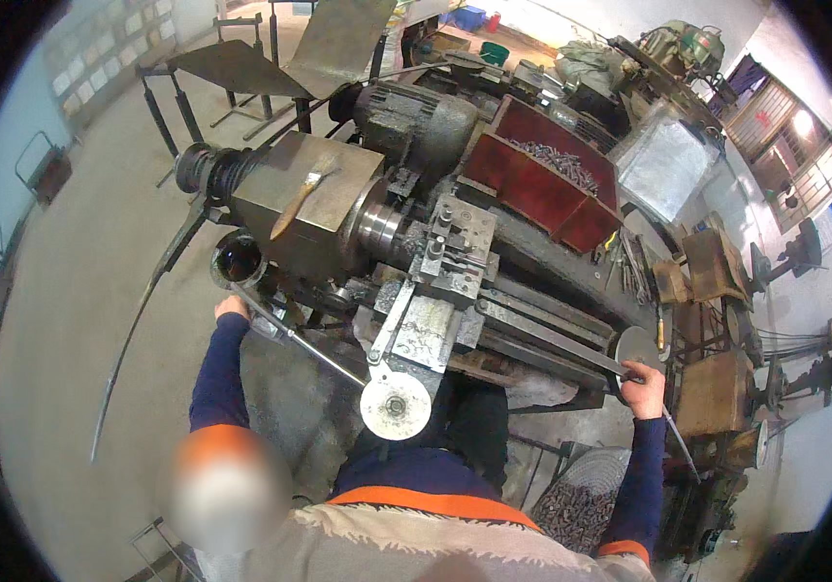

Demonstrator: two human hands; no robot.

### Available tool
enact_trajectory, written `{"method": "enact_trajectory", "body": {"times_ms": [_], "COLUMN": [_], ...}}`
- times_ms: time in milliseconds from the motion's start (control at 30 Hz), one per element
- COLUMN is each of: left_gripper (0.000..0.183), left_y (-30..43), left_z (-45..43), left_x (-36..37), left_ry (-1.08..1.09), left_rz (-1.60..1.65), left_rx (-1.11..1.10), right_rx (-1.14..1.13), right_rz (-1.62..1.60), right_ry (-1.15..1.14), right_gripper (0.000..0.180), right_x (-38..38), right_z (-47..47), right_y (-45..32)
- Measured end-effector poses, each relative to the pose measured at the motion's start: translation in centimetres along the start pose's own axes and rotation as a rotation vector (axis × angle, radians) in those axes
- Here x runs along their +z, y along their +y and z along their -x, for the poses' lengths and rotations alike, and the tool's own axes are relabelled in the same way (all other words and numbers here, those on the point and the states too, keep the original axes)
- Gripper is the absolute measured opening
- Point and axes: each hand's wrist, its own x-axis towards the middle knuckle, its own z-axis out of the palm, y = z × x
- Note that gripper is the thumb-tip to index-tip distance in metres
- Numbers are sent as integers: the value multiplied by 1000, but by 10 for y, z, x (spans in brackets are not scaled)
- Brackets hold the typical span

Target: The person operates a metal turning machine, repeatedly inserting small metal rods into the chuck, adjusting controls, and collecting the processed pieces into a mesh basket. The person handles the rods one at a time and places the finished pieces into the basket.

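Note:
A small metal lathe stands in front of me, with its headstock (pixel 314 174), spindle chuck (pixel 381 225) and tool post (pixel 452 251). My left hand (pixel 231 308) is at the lower left of the headstock, just below a round dark-mouthed metal part (pixel 238 259); what its fingers touch is hidden. At the right, my right hand (pixel 643 389) is closed around the end of a long flat metal bar (pixel 547 331) running from the tool post area, beside a round metal disc (pixel 638 348). A pale round plate (pixel 396 406) sits at the near end of the cross slide.
A wood-handled brush (pixel 296 207) lies on the headstock. Behind are an electric motor (pixel 416 120) and a red bin (pixel 543 182) of small metal parts. Long rods (pixel 129 342) project leftward; a basket of small parts (pixel 580 502) stands low right. Other machines line the right.

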Motion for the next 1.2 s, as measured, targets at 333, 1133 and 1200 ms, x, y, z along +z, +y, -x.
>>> {"method": "enact_trajectory", "body": {"times_ms": [333, 1133, 1200], "left_gripper": [38, 24, 24], "left_y": [-66, 63, 72], "left_z": [37, 56, 67], "left_x": [29, -50, -68], "left_ry": [11, 172, 193], "left_rz": [1094, 1621, 1644], "left_rx": [35, -359, -343], "right_rx": [348, 1017, 1027], "right_rz": [603, 663, 659], "right_ry": [73, 182, 203], "right_gripper": [51, 33, 33], "right_x": [-41, 13, 16], "right_z": [49, 152, 153], "right_y": [282, 243, 245]}}
